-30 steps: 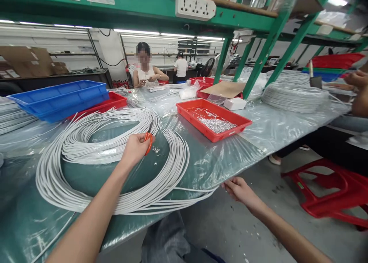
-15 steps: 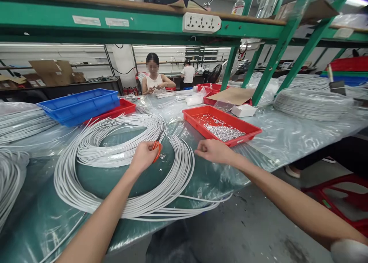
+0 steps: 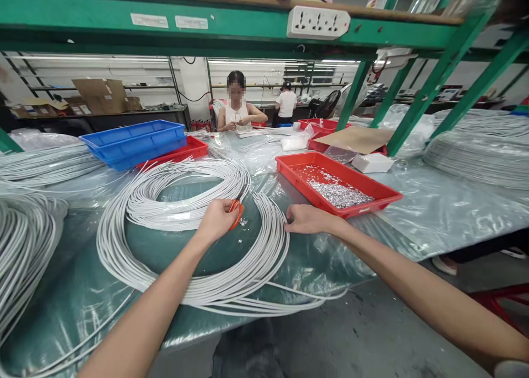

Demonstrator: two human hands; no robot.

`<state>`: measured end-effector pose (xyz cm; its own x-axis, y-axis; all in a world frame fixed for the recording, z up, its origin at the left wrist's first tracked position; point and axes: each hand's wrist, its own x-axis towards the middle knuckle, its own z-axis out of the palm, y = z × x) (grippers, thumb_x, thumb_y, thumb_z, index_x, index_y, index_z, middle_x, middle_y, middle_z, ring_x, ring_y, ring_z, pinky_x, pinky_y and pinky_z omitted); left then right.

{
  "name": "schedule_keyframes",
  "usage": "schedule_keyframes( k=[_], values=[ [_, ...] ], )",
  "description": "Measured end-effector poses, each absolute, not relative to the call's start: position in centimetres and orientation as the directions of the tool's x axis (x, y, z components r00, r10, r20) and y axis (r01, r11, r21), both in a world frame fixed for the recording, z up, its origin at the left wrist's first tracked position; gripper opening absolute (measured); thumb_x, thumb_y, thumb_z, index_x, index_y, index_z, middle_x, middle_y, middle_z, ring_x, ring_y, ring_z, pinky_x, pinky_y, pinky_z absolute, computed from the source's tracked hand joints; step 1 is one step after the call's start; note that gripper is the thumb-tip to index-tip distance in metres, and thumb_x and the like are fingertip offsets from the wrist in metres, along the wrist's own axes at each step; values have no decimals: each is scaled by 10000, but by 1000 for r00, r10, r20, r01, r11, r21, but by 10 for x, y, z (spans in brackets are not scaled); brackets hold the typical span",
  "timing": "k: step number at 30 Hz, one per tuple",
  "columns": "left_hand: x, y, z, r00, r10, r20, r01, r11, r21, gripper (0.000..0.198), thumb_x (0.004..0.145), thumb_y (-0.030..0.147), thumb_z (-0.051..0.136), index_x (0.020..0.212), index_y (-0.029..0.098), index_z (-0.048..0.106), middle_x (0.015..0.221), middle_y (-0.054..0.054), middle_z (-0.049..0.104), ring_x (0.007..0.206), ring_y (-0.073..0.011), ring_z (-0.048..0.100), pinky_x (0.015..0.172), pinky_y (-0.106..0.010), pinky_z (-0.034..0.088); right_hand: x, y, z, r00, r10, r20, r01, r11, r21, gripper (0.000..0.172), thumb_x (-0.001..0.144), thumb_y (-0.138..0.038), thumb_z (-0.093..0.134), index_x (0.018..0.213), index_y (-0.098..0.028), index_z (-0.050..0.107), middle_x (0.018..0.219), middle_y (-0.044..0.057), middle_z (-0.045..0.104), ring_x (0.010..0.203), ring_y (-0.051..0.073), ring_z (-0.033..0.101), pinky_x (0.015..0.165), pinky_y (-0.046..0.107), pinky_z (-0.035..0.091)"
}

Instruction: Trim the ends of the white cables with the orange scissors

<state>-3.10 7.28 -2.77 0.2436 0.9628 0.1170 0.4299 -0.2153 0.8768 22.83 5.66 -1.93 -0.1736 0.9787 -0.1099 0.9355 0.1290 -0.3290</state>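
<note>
My left hand (image 3: 216, 221) is closed around orange-handled scissors (image 3: 237, 215), held over the coiled white cable (image 3: 273, 251). Their blades are hard to make out against the cables. At the coil's right side, my right hand (image 3: 309, 218) has its fingers bent together, the tips right at the outer cables. Whatever may be between those fingertips is too small to tell. Just behind that hand, a red tray (image 3: 295, 186) holds many small silvery pieces. A few similar bits (image 3: 243, 222) lie on the table inside the coil.
Blue trays (image 3: 136, 144) sit partly on another red tray (image 3: 192, 149) at the back left. More cable coils (image 3: 28, 251) lie on the left and right. A green shelf beam with a power strip (image 3: 318, 22) crosses above. Across the table sits a person (image 3: 237, 113).
My right hand has come closer to the coil, its fingertips now at the outer cables. My left hand still grips the scissors. The whole view has shifted slightly.
</note>
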Motion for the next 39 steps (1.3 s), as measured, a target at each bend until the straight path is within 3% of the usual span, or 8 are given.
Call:
schedule_keyframes(
  k=[4, 11, 19, 26, 33, 37, 39],
  values=[
    [-32, 74, -29, 246, 960, 135, 440, -235, 867, 336, 736, 449, 599, 680, 122, 649, 550, 26, 488, 537, -105, 395, 530, -234, 292, 218, 58, -11, -162, 963, -213, 978, 128, -166, 340, 671, -381, 653, 845, -93, 700, 867, 208, 726, 813, 347, 687, 596, 319, 424],
    [-32, 73, -27, 258, 953, 155, 443, -260, 858, 351, 756, 461, 578, 597, 149, 553, 512, 36, 458, 514, -96, 376, 512, -229, 273, 212, 72, -9, -193, 940, -280, 980, 170, -104, 217, 668, -324, 626, 604, -120, 662, 649, 164, 676, 685, 318, 671, 565, 326, 417],
    [-32, 69, -23, 259, 951, 172, 448, -276, 850, 367, 771, 446, 569, 552, 168, 474, 499, 39, 422, 507, -92, 355, 497, -225, 256, 223, 77, -30, -180, 954, -241, 933, 88, -349, 280, 662, -250, 655, 454, -184, 478, 377, -29, 401, 421, 120, 436, 422, 239, 297],
    [-35, 72, -23, 253, 947, 196, 451, -295, 842, 324, 777, 436, 562, 606, 161, 547, 515, 36, 453, 513, -101, 387, 503, -226, 278, 228, 61, -49, -106, 975, -193, 769, -43, -638, 154, 711, -254, 591, 606, -196, 496, 402, -75, 394, 335, 80, 336, 372, 230, 244],
    [-36, 67, -18, 293, 929, 227, 455, -345, 821, 367, 791, 435, 569, 556, 174, 462, 482, 50, 409, 492, -91, 361, 496, -230, 247, 216, 50, -31, -138, 986, 94, 481, 149, -864, 198, 675, -296, 586, 737, -219, 415, 570, -66, 498, 523, 100, 456, 511, 222, 342],
    [-34, 63, -18, 316, 918, 241, 455, -369, 810, 400, 796, 469, 583, 562, 181, 435, 489, 55, 387, 490, -87, 334, 483, -230, 236, 186, 51, -17, -207, 970, 126, 283, 183, -941, 236, 744, -379, 518, 871, -229, 387, 586, -50, 563, 514, 131, 525, 510, 244, 383],
    [-32, 62, -19, 311, 916, 255, 464, -380, 800, 410, 800, 478, 587, 566, 183, 426, 497, 54, 389, 497, -89, 325, 485, -231, 236, 169, 55, -16, -224, 965, 138, 200, 184, -962, 256, 766, -394, 511, 928, -228, 403, 561, -80, 499, 479, 116, 486, 495, 237, 392]
  ],
)
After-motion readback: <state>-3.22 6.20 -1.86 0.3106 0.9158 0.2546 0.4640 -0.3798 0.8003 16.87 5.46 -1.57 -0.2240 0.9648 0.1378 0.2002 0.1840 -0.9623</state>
